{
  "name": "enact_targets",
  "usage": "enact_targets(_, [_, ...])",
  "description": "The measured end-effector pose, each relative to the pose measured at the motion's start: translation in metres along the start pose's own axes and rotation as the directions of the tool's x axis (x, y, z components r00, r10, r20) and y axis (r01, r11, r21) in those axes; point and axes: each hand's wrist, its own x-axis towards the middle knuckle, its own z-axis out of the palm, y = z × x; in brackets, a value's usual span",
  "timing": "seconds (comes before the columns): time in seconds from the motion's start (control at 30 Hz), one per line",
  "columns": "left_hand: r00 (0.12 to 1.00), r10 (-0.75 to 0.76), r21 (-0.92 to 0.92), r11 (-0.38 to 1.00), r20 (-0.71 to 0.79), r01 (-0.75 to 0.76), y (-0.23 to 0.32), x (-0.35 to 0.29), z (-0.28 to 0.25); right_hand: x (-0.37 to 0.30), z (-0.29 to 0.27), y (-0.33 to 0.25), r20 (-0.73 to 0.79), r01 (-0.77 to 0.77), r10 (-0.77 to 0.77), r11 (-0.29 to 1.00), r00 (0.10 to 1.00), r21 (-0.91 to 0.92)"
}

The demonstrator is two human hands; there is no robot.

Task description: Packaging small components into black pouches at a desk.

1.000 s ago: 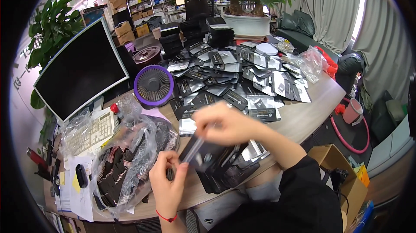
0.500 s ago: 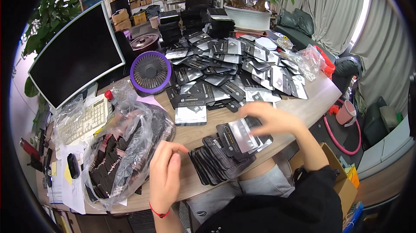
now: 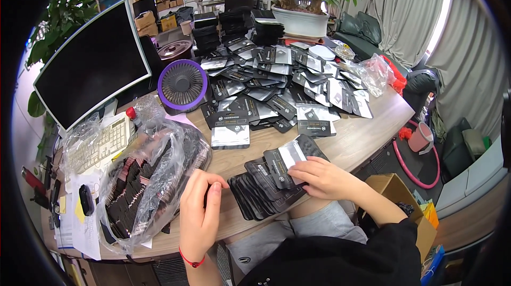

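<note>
A row of overlapping black flat pouches (image 3: 253, 193) lies along the table's near edge. On its right end rests a black-and-silver zip pouch (image 3: 278, 169). My right hand (image 3: 319, 177) is closed over this pouch's silver edge, fingertips on its face. Another black pouch (image 3: 314, 147) shows just behind that hand. To the left of the row is my left hand (image 3: 201, 206), fingers loosely curved and thumb apart, with no object visible in it. Its index fingertip comes close to the row's left edge. Farther back spreads a large heap of similar pouches (image 3: 266, 84).
On the left, a clear plastic bag (image 3: 175, 179) holds many dark packets, beside a keyboard (image 3: 109, 145) and a monitor (image 3: 93, 65). A purple-rimmed fan (image 3: 182, 85) stands behind it. Stacked black pouches (image 3: 206, 36) and a white planter (image 3: 301, 22) are at the back.
My right hand has come down and nearer, from above the row onto the top pouch. My left hand has hardly moved. The whole view has shifted slightly.
</note>
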Motion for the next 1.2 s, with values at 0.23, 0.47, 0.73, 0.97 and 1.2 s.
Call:
enact_targets(0.23, [0.999, 0.040, 0.002, 0.999, -0.019, -0.040, 0.001, -0.001, -0.002, -0.010, 0.012, 0.000, -0.175, -0.044, 0.025, 0.994, 0.984, -0.102])
enact_targets(0.47, [0.335, 0.571, -0.556, 0.818, 0.749, -0.150, 0.031, -0.036, -0.028, -0.005, 0.008, 0.004, -0.245, 0.003, -0.019, 0.998, 0.969, -0.063])
enact_targets(0.73, [0.342, 0.696, -0.711, 0.695, 0.631, -0.104, 0.018, -0.053, -0.029, 0.035, -0.012, -0.013, -0.630, 0.015, 0.086, 0.988, 0.772, 0.152])
enact_targets(0.97, [0.416, 0.843, -0.796, 0.494, 0.341, -0.349, 0.022, -0.030, -0.044, 0.113, -0.038, -0.044, -0.592, 0.285, 0.016, 0.865, 0.806, 0.412])
enact_targets(1.2, [0.984, 0.131, 0.096, 0.988, -0.122, -0.119, 0.011, -0.026, -0.004, 0.151, -0.059, -0.091, -0.014, 0.067, -0.162, 0.327, 0.987, 0.943])
